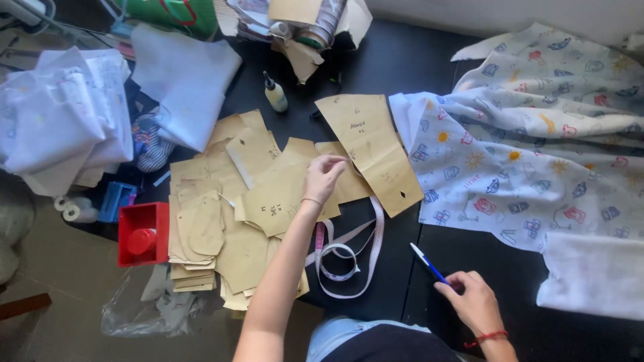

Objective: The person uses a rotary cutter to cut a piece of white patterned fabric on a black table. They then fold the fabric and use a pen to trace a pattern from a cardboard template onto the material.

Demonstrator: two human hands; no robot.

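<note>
My left hand [322, 177] reaches over a spread of brown paper pattern pieces [228, 221] on the black table [402, 60], fingertips pinching the edge of one piece beside a long brown pattern piece [372, 151]. My right hand [473, 300] rests near the table's front edge and holds a blue and white pen [427, 262], tip pointing up and left. A white measuring tape [345, 258] lies looped between my two arms. White fabric printed with small coloured drawings [530, 154] is spread at the right.
A red box [142, 234] sits at the left table edge beside a blue box [115, 200]. Folded white cloth [64, 114] and a second white piece [184, 80] lie at the left. A small glue bottle [274, 92] stands behind the patterns. Plain white cloth [594, 275] lies at front right.
</note>
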